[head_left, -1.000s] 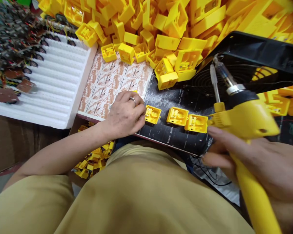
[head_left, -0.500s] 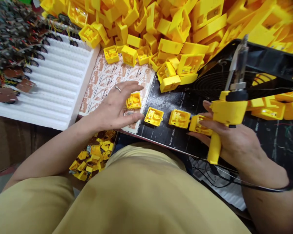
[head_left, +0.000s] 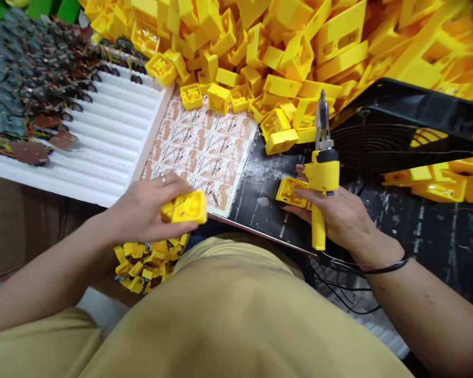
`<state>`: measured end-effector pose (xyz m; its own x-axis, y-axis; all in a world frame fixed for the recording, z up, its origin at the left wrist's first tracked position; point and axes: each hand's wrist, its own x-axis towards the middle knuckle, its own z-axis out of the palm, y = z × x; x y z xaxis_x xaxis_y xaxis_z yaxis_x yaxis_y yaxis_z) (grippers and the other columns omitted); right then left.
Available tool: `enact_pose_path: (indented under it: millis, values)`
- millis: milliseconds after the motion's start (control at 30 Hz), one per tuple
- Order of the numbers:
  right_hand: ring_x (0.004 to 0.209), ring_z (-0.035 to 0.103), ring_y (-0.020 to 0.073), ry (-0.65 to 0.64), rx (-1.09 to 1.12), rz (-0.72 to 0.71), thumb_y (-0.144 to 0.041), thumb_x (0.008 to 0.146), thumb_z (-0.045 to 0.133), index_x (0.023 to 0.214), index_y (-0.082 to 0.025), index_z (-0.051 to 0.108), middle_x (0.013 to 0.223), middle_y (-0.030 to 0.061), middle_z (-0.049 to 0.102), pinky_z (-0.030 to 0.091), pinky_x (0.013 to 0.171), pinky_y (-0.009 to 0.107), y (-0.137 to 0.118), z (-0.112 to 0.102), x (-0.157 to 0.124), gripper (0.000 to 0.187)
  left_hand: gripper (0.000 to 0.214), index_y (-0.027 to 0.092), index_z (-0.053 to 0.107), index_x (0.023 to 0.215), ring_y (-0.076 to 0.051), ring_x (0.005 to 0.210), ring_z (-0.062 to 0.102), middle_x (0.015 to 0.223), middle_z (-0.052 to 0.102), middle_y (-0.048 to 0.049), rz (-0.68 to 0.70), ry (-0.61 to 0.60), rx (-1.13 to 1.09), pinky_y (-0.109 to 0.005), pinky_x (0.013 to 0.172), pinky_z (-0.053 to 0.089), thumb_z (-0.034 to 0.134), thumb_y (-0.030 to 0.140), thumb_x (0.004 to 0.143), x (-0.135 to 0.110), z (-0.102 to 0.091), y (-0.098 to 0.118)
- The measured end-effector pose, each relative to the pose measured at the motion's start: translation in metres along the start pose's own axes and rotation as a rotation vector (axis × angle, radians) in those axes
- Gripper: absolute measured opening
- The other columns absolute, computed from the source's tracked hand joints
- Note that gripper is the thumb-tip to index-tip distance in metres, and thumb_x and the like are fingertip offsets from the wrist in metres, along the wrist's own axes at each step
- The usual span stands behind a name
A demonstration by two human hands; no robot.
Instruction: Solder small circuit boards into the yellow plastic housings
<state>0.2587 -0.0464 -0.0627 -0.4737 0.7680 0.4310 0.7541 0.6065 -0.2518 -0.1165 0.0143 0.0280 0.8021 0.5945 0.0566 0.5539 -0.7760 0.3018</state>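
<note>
Left hand (head_left: 147, 207): at the near edge of the tabletop (head_left: 240, 224), left of centre, partly hanging past it. Fingers clamped on a yellow housing (head_left: 189, 206), thumb under, the others curled over the top. Ring (head_left: 163, 178) on one finger. The housing is lifted clear of the surface, above the near corner of a printed sheet (head_left: 205, 139).

Right hand (head_left: 339, 215): near edge, centre-right, resting on the black mat (head_left: 256, 178). Fingers closed around the grip of a yellow soldering gun (head_left: 321, 173), held upright with its metal tip pointing to the far edge. The fingertips of the same hand press on a second housing (head_left: 289, 190), which lies flat on the mat just left of the gun.

Around them:
- White foam tray (head_left: 110, 136) at the left edge, touching the printed sheet.
- Circuit boards (head_left: 31, 79), wired, heaped over the tray's far-left corner.
- Heap of yellow shells (head_left: 299, 42) along the whole far edge, spilling onto the sheet and mat.
- Black fan grille (head_left: 378, 142) to the right of the gun, tilted up against the heap.
- Loose yellow pieces (head_left: 150, 260) piled below the near edge, under the left hand.
</note>
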Motion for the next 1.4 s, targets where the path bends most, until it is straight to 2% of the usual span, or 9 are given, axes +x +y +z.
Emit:
enact_pose_path:
  millis: [100, 233, 367, 467, 633, 733, 933, 1233, 1400]
  values:
    - [0.106, 0.067, 0.0266, -0.008, 0.043, -0.03, -0.027, 0.086, 0.07, 0.118, -0.025, 0.054, 0.114, 0.0068, 0.068, 0.061, 0.083, 0.041, -0.006, 0.0, 0.004, 0.036, 0.049, 0.018, 0.065, 0.115, -0.02, 0.081, 0.071, 0.099, 0.074, -0.0091, -0.11, -0.382, 0.118, -0.027, 0.069, 0.054, 0.064, 0.055, 0.082, -0.053, -0.015, -0.003]
    - [0.115, 0.063, 0.0307, -0.048, 0.088, -0.082, -0.026, 0.084, 0.072, 0.127, -0.026, 0.05, 0.112, 0.008, 0.068, 0.057, 0.095, 0.046, -0.019, -0.008, 0.015, 0.048, 0.051, 0.019, 0.064, 0.121, -0.022, 0.096, 0.072, 0.115, 0.073, -0.0106, -0.134, -0.529, 0.053, -0.026, 0.079, 0.054, 0.074, 0.044, 0.077, -0.065, -0.01, 0.01]
    - [0.115, 0.063, 0.0319, -0.032, 0.07, -0.066, -0.025, 0.082, 0.074, 0.131, -0.025, 0.047, 0.108, 0.0087, 0.069, 0.054, 0.099, 0.048, -0.027, -0.012, 0.017, 0.055, 0.028, 0.02, 0.068, 0.11, -0.016, 0.08, 0.07, 0.092, 0.075, -0.0045, -0.154, -0.195, -0.002, -0.026, 0.074, 0.051, 0.05, 0.035, 0.095, 0.003, -0.006, -0.001]
    - [0.11, 0.065, 0.0312, 0.029, 0.022, -0.07, -0.027, 0.083, 0.073, 0.127, -0.021, 0.05, 0.106, 0.0101, 0.069, 0.059, 0.087, 0.045, -0.028, -0.007, 0.017, 0.05, 0.048, 0.015, 0.056, 0.13, -0.025, 0.112, 0.06, 0.123, 0.064, -0.011, -0.266, 0.125, 0.155, -0.038, 0.096, 0.046, 0.054, 0.042, 0.091, 0.078, 0.001, -0.04]
    - [0.097, 0.069, 0.0239, 0.083, 0.0, -0.057, -0.021, 0.083, 0.072, 0.119, -0.019, 0.055, 0.099, 0.0082, 0.071, 0.06, 0.08, 0.036, -0.027, 0.003, 0.015, 0.039, 0.06, 0.017, 0.045, 0.141, -0.034, 0.129, 0.042, 0.136, 0.054, -0.0129, -0.469, 0.164, 0.152, -0.051, 0.107, 0.034, 0.055, 0.046, 0.09, 0.157, 0.027, -0.085]
    - [0.105, 0.068, 0.022, 0.098, 0.027, -0.025, -0.023, 0.083, 0.073, 0.118, -0.022, 0.055, 0.111, 0.0079, 0.07, 0.059, 0.087, 0.034, -0.024, 0.004, 0.013, 0.038, 0.043, 0.016, 0.054, 0.131, -0.033, 0.121, 0.049, 0.124, 0.06, -0.0153, -0.389, 0.12, 0.114, -0.048, 0.097, 0.041, 0.046, 0.036, 0.094, 0.156, 0.035, -0.066]
    - [0.112, 0.065, 0.022, 0.052, 0.09, 0.08, -0.026, 0.084, 0.072, 0.122, -0.024, 0.053, 0.122, 0.0081, 0.066, 0.058, 0.092, 0.036, -0.02, 0.003, 0.008, 0.042, 0.031, 0.024, 0.064, 0.118, -0.027, 0.105, 0.056, 0.103, 0.07, -0.0068, 0.121, -0.225, 0.147, -0.05, 0.099, 0.039, 0.045, 0.035, 0.096, 0.121, 0.031, 0.003]
    - [0.108, 0.066, 0.0234, 0.046, 0.072, 0.104, -0.028, 0.086, 0.071, 0.131, -0.024, 0.048, 0.111, 0.007, 0.07, 0.058, 0.092, 0.039, -0.026, -0.007, 0.011, 0.051, 0.053, 0.018, 0.064, 0.111, -0.028, 0.097, 0.059, 0.108, 0.069, -0.01, 0.174, 0.082, 0.455, -0.045, 0.086, 0.041, 0.038, 0.062, 0.094, 0.111, 0.044, 0.037]
    - [0.112, 0.064, 0.0225, 0.046, 0.053, 0.064, -0.022, 0.087, 0.068, 0.13, -0.022, 0.048, 0.116, 0.0087, 0.067, 0.057, 0.092, 0.037, -0.025, -0.01, 0.01, 0.047, 0.028, 0.019, 0.064, 0.113, -0.025, 0.107, 0.06, 0.125, 0.066, -0.0081, 0.295, 0.023, 0.274, -0.043, 0.095, 0.042, 0.045, 0.028, 0.095, 0.102, 0.052, 0.037]
